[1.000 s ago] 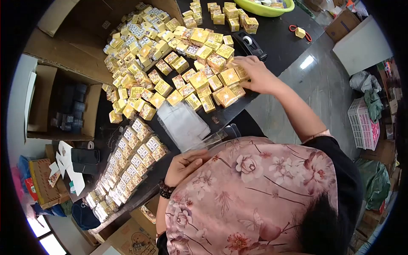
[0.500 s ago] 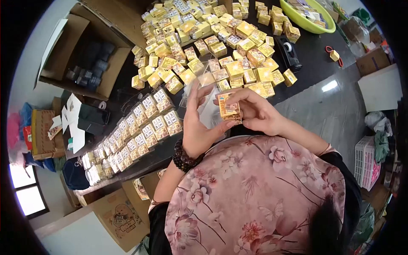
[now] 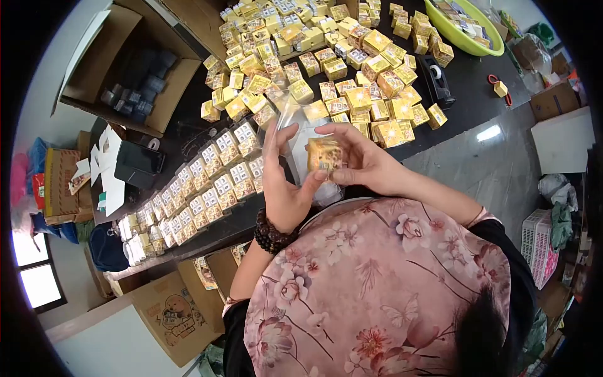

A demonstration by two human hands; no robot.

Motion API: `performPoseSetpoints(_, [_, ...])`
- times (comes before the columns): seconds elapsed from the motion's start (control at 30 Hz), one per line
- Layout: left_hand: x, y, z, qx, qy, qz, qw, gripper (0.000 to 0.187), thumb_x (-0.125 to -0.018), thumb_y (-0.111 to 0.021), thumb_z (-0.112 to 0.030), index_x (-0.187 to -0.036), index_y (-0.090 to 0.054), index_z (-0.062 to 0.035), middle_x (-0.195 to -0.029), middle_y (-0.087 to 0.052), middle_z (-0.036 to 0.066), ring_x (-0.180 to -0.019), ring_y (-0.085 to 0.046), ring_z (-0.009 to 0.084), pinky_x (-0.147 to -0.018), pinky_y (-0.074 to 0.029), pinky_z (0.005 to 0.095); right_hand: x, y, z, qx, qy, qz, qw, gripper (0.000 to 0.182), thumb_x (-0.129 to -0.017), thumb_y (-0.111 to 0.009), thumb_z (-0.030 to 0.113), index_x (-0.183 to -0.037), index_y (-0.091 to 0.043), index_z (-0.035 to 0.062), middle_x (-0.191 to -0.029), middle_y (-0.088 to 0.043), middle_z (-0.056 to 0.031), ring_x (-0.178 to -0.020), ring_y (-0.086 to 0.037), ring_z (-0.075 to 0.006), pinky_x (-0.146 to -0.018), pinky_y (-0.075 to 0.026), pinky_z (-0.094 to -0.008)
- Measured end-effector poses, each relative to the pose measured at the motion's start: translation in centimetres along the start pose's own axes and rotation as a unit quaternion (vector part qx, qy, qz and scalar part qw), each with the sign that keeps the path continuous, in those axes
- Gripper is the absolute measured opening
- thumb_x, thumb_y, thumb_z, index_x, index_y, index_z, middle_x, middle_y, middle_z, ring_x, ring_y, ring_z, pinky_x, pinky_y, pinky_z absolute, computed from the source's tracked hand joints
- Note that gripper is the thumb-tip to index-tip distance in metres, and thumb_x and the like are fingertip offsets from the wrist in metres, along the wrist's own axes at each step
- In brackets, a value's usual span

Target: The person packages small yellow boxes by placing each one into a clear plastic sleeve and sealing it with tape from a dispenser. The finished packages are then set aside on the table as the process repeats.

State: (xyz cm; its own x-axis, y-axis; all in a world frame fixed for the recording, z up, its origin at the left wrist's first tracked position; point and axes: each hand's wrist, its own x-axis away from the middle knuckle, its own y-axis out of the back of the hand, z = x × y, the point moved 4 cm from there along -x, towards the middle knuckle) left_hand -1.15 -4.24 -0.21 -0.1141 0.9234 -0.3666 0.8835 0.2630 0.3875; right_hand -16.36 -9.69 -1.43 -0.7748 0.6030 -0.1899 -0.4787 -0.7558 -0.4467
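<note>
A small yellow-and-orange printed box [image 3: 325,154], blurred by motion, is held in front of my chest. My right hand [image 3: 367,162] grips it from the right with thumb and curled fingers. My left hand [image 3: 284,185] is curved on the other side, its thumb against the box's lower edge. Inside that curve lies a piece of clear plastic [image 3: 299,143], which my left fingers appear to hold; its exact shape is hard to make out. Beyond both hands, many similar yellow boxes [image 3: 359,99] are heaped on the dark table [image 3: 465,116].
Rows of packed boxes [image 3: 210,188] stand at left. A cardboard carton [image 3: 179,94] holds clear plastic cases [image 3: 135,94]. A tape dispenser [image 3: 438,85], red-handled scissors [image 3: 509,99] and a green basin [image 3: 480,45] lie at right. A phone-like black object [image 3: 139,164] is farther left.
My left hand has shifted left, and the clear plastic has moved with it. The small box has turned in my right hand and now shows a different side. The view has swung slightly.
</note>
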Motion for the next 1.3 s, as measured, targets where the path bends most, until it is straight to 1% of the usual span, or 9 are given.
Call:
performPoseSetpoints(0.1, [0.1,-0.4,1.3,0.057,-0.054,0.001,0.997,0.1,-0.072,-0.083,-0.017,-0.147,-0.019,0.0022,-0.131,-0.048,0.02,-0.123,-0.048,0.0294,-0.106,-0.035,0.0403,0.2,1.0,-1.2,-0.249,-0.152,-0.084,0.953,0.046,-0.098,-0.053,0.014,-0.139,-0.034,0.0076,-0.132,-0.048,-0.0103,-0.115,-0.057,-0.0217,-0.096,-0.05,-0.0372])
performPoseSetpoints(0.23, [0.1,-0.4,0.6,0.06,0.026,-0.006,0.998,0.094,-0.076,-0.08,-0.017,-0.146,-0.021,0.003,-0.133,-0.047,0.02,-0.124,-0.047,0.0288,-0.107,-0.034,0.0403,0.5,0.6,-1.6,-0.278,-0.149,0.0,0.949,0.048,-0.097,-0.053,0.013,-0.139,-0.031,0.0039,-0.129,-0.05,-0.0116,-0.117,-0.054,-0.0196,-0.096,-0.049,-0.0377])
performPoseSetpoints(0.3, [0.2,-0.3,1.0,0.072,0.033,-0.011,0.997,0.092,-0.076,-0.08,-0.017,-0.146,-0.022,0.0031,-0.133,-0.047,0.02,-0.124,-0.047,0.0286,-0.107,-0.034,0.0401,0.0,0.1,0.1,0.12,0.013,-0.06,0.991,0.044,-0.097,-0.055,0.011,-0.136,-0.035,0.0066,-0.121,-0.053,-0.0073,-0.114,-0.054,-0.0167,-0.095,-0.046,-0.0318])
performPoseSetpoints(0.6, [0.7,-0.6,1.5,0.125,0.03,0.005,0.992,0.083,-0.081,-0.076,-0.014,-0.143,-0.023,0.0065,-0.132,-0.047,0.019,-0.124,-0.047,0.027,-0.107,-0.036,0.0383,-0.2,2.2,1.0,-0.134,-0.076,-0.159,0.975,0.03,-0.101,-0.047,0.025,-0.126,-0.044,0.0086,-0.113,-0.059,-0.0047,-0.101,-0.061,-0.0131,-0.078,-0.053,-0.0288])
performPoseSetpoints(0.8, [0.3,-0.3,1.0,0.105,0.03,-0.025,0.994,0.086,-0.078,-0.079,-0.012,-0.142,-0.024,0.0065,-0.129,-0.049,0.018,-0.123,-0.048,0.0266,-0.106,-0.037,0.0391,-0.2,-0.1,1.4,-0.076,-0.121,-0.116,0.983,0.036,-0.1,-0.051,0.024,-0.13,-0.042,0.0069,-0.116,-0.055,-0.0064,-0.102,-0.059,-0.0126,-0.08,-0.053,-0.0284])
performPoseSetpoints(0.9, [0.4,-0.3,1.0,0.11,0.019,-0.007,0.994,0.082,-0.08,-0.077,-0.014,-0.141,-0.026,0.006,-0.131,-0.048,0.018,-0.123,-0.049,0.0267,-0.105,-0.038,0.0385,-0.3,-0.2,2.0,0.057,-0.014,-0.075,0.995,0.04,-0.096,-0.058,0.013,-0.131,-0.041,0.0066,-0.119,-0.053,-0.0074,-0.103,-0.056,-0.0126,-0.084,-0.051,-0.0282])
performPoseSetpoints(1.0, [0.9,-0.5,1.1,0.137,0.0,0.013,0.991,0.071,-0.087,-0.069,-0.013,-0.141,-0.026,0.0046,-0.132,-0.047,0.018,-0.121,-0.05,0.0262,-0.104,-0.038,0.0379,-1.0,2.3,4.0,0.178,0.118,-0.222,0.951,0.037,-0.092,-0.061,0.006,-0.126,-0.046,0.0048,-0.118,-0.054,-0.0067,-0.104,-0.055,-0.0128,-0.085,-0.049,-0.0279])
performPoseSetpoints(1.13, [1.0,-0.5,0.3,0.141,0.001,0.027,0.99,0.053,-0.095,-0.055,-0.009,-0.14,-0.03,0.0011,-0.133,-0.047,0.018,-0.114,-0.056,0.024,-0.096,-0.043,0.0356,-1.8,3.8,4.7,0.457,0.005,-0.183,0.87,0.038,-0.09,-0.063,0.006,-0.125,-0.049,0.0029,-0.118,-0.055,-0.0064,-0.105,-0.056,-0.0106,-0.085,-0.049,-0.0253])
performPoseSetpoints(1.3, [1.0,-0.5,0.5,0.092,-0.019,0.033,0.995,0.044,-0.097,-0.05,-0.006,-0.138,-0.035,-0.0006,-0.129,-0.048,0.019,-0.104,-0.061,0.0228,-0.087,-0.048,0.033,-1.9,3.1,3.8,0.264,0.026,-0.154,0.952,0.032,-0.091,-0.061,0.002,-0.123,-0.053,0.0014,-0.12,-0.056,-0.0067,-0.102,-0.057,-0.0102,-0.084,-0.048,-0.0235])
